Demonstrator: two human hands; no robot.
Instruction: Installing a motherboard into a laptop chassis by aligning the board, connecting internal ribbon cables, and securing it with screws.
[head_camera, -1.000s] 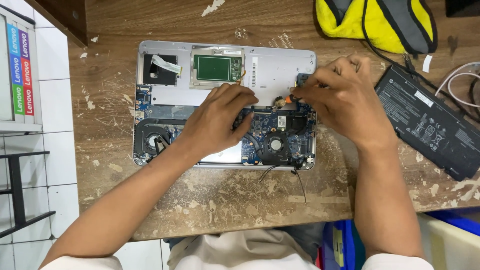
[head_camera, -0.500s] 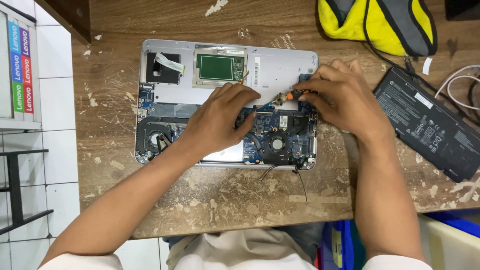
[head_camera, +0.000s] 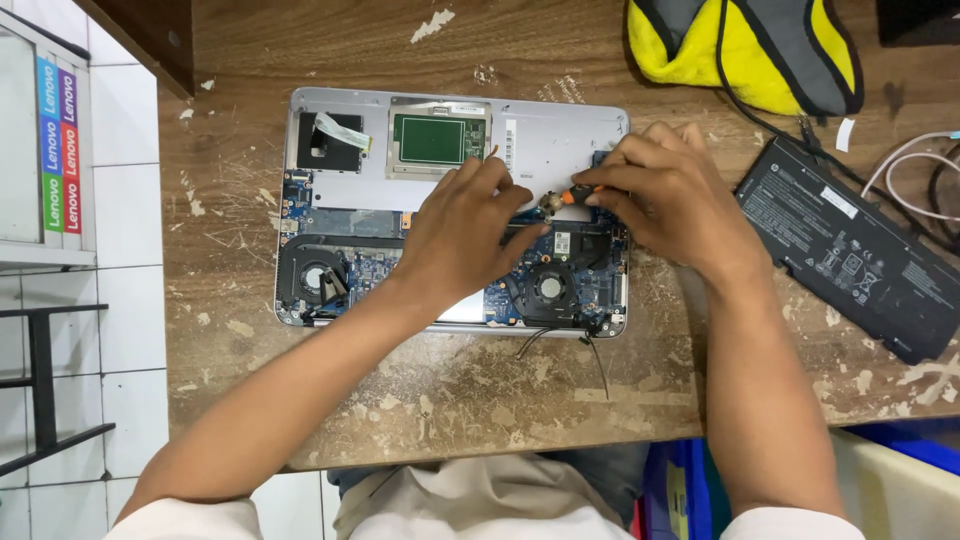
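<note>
An opened silver laptop base (head_camera: 560, 140) lies on a worn wooden table (head_camera: 480, 390), its blue circuit board, two round fans and green trackpad board exposed. My left hand (head_camera: 470, 230) rests flat on the middle of the board, fingers spread toward the upper edge. My right hand (head_camera: 670, 195) is closed around a small screwdriver with an orange handle (head_camera: 572, 196), its tip pointing left near the board's centre, just beside my left fingertips.
A black flat battery pack (head_camera: 850, 250) lies to the right of the laptop. A yellow and grey bag (head_camera: 740, 50) sits at the back right, with white and black cables at the far right edge. White shelving stands to the left of the table.
Both hands stay on the laptop. My right hand has shifted slightly, and the screwdriver's orange handle now shows more plainly between the two hands.
</note>
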